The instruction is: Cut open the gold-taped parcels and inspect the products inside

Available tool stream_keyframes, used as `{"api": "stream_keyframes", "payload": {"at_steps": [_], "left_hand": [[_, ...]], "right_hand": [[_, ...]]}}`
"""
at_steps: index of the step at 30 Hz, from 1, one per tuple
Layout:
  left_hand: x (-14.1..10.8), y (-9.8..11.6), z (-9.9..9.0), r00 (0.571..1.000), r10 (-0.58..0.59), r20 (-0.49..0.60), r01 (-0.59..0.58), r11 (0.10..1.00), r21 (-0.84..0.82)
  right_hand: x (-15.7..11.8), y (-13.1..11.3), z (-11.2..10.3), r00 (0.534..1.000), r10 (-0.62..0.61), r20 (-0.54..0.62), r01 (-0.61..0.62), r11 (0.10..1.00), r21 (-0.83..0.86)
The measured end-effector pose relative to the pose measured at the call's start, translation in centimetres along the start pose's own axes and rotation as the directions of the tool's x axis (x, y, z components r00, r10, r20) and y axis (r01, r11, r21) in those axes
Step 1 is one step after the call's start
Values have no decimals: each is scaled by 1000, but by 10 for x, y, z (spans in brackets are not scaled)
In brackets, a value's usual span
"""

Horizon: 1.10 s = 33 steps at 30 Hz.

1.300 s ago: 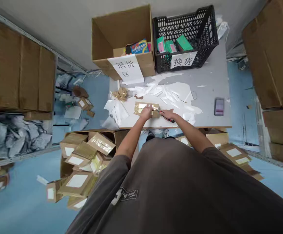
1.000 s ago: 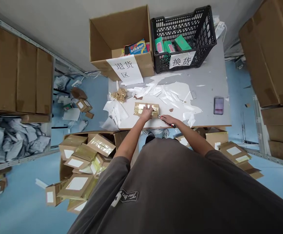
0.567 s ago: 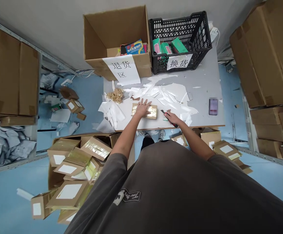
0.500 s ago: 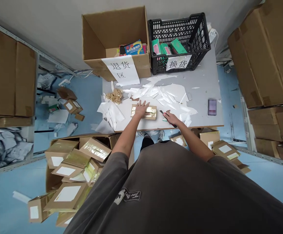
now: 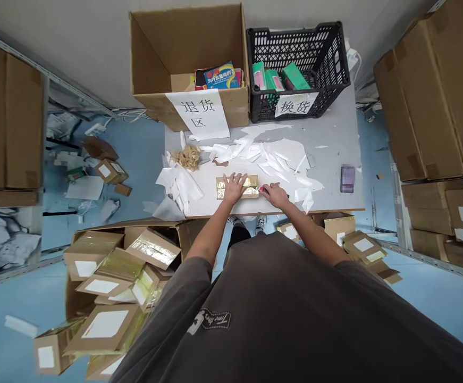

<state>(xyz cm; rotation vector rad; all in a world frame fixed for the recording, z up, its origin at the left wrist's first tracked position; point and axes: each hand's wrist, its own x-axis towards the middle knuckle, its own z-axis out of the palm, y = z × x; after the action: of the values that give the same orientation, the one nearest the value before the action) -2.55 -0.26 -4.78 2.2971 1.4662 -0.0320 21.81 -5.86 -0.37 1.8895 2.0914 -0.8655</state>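
A small cardboard box [image 5: 251, 191] wrapped in shiny tape lies near the front edge of the table. My left hand [image 5: 234, 187] rests on top of it with the fingers spread. At the box's right end is my right hand [image 5: 275, 194], closed around a utility knife [image 5: 261, 189]. The knife's tip end meets the right end of the box; whether the blade is in the tape is too small to tell.
White paper scraps [image 5: 271, 159] and crumpled brown paper [image 5: 188, 157] lie behind the box. Further back stand an open carton [image 5: 231, 106] and a black crate [image 5: 322, 109]. A phone [image 5: 347, 178] lies right. Taped parcels [image 5: 107, 322] fill the lower left.
My right hand has brought the knife left, up against the box's right end. My left hand has shifted slightly right on the box top.
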Motion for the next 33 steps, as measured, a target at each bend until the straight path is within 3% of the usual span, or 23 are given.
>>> {"api": "stream_keyframes", "payload": {"at_steps": [4, 17, 25, 28, 30, 33], "left_hand": [[-2, 0, 3, 1000, 4, -29, -5, 1000, -15], [-12, 6, -5, 993, -106, -48, 103, 993, -62], [-12, 5, -4, 993, -116, -32, 114, 992, -59], [-12, 4, -3, 990, -129, -61, 126, 991, -52], [-12, 4, -3, 990, -118, -74, 114, 992, -54], [-11, 4, -3, 989, -117, -87, 112, 992, -58]], "right_hand": [[-3, -4, 5, 1000, 15, -2, -16, 1000, -25], [10, -12, 14, 989, 135, -55, -126, 982, 142], [19, -12, 16, 994, 91, -57, -84, 989, 125], [23, 12, 3, 976, 198, -91, -167, 947, 273], [18, 45, -12, 917, 384, -111, -309, 857, 412], [0, 88, -24, 891, 425, -160, -323, 841, 434]]}}
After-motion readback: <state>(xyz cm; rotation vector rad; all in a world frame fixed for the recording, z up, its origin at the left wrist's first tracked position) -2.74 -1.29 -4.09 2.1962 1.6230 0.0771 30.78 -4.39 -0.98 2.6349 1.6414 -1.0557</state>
